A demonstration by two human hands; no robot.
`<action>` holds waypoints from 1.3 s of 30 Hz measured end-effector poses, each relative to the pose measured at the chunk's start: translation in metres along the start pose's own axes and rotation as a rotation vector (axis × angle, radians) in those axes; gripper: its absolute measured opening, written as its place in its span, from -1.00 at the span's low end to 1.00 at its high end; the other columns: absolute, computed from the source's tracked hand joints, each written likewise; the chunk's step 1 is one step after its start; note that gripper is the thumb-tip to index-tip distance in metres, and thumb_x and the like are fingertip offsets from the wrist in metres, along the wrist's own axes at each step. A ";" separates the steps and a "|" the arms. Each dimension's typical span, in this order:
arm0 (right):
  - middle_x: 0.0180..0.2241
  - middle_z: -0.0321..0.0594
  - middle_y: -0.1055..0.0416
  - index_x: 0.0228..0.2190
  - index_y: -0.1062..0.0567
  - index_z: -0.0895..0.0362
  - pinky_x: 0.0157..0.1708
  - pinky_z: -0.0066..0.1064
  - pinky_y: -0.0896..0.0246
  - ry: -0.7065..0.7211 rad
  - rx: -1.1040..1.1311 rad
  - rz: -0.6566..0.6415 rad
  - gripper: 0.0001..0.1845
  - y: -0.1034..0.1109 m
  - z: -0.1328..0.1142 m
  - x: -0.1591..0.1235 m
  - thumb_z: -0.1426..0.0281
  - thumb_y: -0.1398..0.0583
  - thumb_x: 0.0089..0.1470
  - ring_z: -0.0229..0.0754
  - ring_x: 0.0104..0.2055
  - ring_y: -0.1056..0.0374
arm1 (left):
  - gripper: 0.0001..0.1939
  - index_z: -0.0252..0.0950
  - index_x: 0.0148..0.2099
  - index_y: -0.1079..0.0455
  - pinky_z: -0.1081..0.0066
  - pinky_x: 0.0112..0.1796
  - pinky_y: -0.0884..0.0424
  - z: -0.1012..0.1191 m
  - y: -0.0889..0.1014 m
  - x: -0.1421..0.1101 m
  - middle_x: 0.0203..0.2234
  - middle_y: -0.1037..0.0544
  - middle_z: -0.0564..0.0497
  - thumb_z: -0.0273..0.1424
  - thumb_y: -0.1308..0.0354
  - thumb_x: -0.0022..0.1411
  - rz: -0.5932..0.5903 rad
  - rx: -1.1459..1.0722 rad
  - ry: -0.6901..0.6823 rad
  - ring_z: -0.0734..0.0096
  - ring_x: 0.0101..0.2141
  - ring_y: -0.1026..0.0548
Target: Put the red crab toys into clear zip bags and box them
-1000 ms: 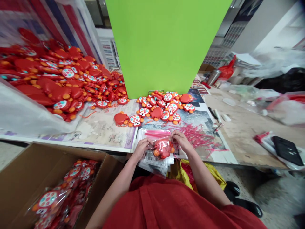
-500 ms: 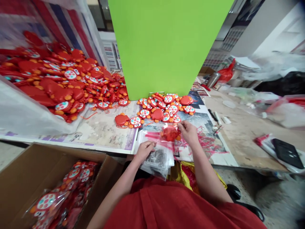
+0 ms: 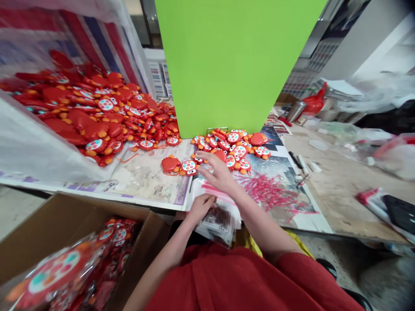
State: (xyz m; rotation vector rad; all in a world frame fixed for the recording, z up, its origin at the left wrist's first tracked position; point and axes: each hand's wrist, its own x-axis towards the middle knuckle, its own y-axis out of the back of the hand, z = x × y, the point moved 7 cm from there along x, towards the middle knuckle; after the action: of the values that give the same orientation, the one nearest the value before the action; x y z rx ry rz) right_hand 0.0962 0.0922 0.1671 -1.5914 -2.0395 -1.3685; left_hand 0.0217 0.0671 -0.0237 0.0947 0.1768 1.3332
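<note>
My left hand (image 3: pixel 201 207) is closed with its fingertips pinched at the edge of a plastic bag, on a stack of clear printed plastic bags (image 3: pixel 220 220) with pink strips at the table's front edge. Over the top of the stack reaches my right hand (image 3: pixel 217 172), fingers spread and holding nothing. Its fingertips are at the near-left side of a small pile of red crab toys (image 3: pixel 239 151) with dotted white faces; they partly hide one toy. A bagged crab toy (image 3: pixel 55 274), blurred, shows large over the cardboard box (image 3: pixel 61 216) at lower left.
A large heap of the same toys (image 3: pixel 87 123) spills from a white-sided container at left. Behind the pile stands a green panel (image 3: pixel 236 65). Pink strips (image 3: pixel 272 192) lie scattered to the right, near some markers (image 3: pixel 301 163) and a black phone (image 3: pixel 397 211).
My right hand has let go of the bagged toy and moved left to the toy pile. A blurred bagged toy now appears larger over the box. My left hand stays at the bags.
</note>
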 end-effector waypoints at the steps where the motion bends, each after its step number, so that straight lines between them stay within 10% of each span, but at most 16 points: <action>1: 0.12 -0.08 -0.35 0.08 -0.38 0.05 0.22 -0.09 -0.11 -0.065 -0.101 0.016 -0.62 0.006 0.033 -0.003 0.23 -0.08 0.29 -0.07 0.21 -0.22 | -0.64 -0.32 -0.34 -0.51 0.35 -0.33 -0.51 -0.001 -0.003 -0.002 -0.37 -0.57 -0.03 -0.13 -0.10 0.19 -0.040 -0.021 0.013 0.32 -0.39 -0.54; 5: 0.23 0.09 -0.18 0.16 -0.34 0.15 0.24 0.09 0.03 -0.483 -0.514 -0.033 -0.45 0.029 0.163 -0.034 0.27 -0.16 0.15 0.16 0.30 -0.04 | -0.62 -0.33 -0.30 -0.49 0.39 -0.37 -0.48 -0.006 -0.004 -0.004 -0.35 -0.57 -0.03 -0.10 -0.08 0.21 -0.064 -0.059 0.051 0.36 -0.40 -0.54; 9: 0.29 0.03 -0.08 0.23 -0.24 0.04 0.19 0.22 0.09 -0.718 -0.740 -0.216 -0.21 0.025 0.214 -0.076 0.17 -0.30 -0.01 0.33 0.32 0.08 | -0.72 -0.30 -0.40 -0.41 0.41 -0.27 -0.44 0.009 -0.006 -0.005 -0.35 -0.55 -0.01 -0.24 -0.07 0.27 -0.045 0.150 -0.111 0.37 -0.33 -0.53; 17: 0.08 0.15 -0.31 0.14 -0.31 0.22 0.09 -0.09 -0.16 -0.668 -0.587 -0.243 -0.28 0.008 0.192 -0.094 0.40 -0.30 -0.09 0.15 0.08 -0.30 | -0.85 -0.28 -0.08 -0.37 0.32 -0.27 -0.40 0.042 -0.043 -0.017 -0.13 -0.45 -0.16 -0.45 -0.09 0.30 -0.059 1.049 -0.312 0.18 -0.17 -0.46; 26: -0.11 -0.04 -0.53 -0.07 -0.49 0.21 -0.07 -0.19 -0.36 -0.818 0.423 0.385 -0.43 0.039 0.160 -0.145 0.08 -0.28 -0.02 -0.02 -0.12 -0.45 | -0.85 -0.33 -0.10 -0.40 0.24 -0.26 -0.32 0.044 -0.038 -0.009 -0.25 -0.47 -0.18 -0.44 -0.05 0.33 0.016 1.178 -0.238 0.13 -0.25 -0.46; 39: 0.02 -0.09 -0.41 0.03 -0.39 0.12 0.10 -0.18 -0.20 -0.610 0.243 0.084 -0.48 0.017 0.116 -0.133 0.20 -0.23 0.05 -0.07 0.03 -0.34 | -0.79 -0.32 -0.16 -0.40 0.23 -0.15 -0.27 0.040 -0.036 -0.018 -0.31 -0.49 -0.10 -0.32 0.02 0.39 0.087 0.987 -0.633 0.19 -0.23 -0.38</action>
State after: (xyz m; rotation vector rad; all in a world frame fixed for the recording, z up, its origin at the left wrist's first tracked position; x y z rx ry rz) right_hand 0.2038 0.0934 0.0260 -2.1228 -2.2969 -0.6085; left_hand 0.0590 0.0429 0.0105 1.3473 0.2756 1.1325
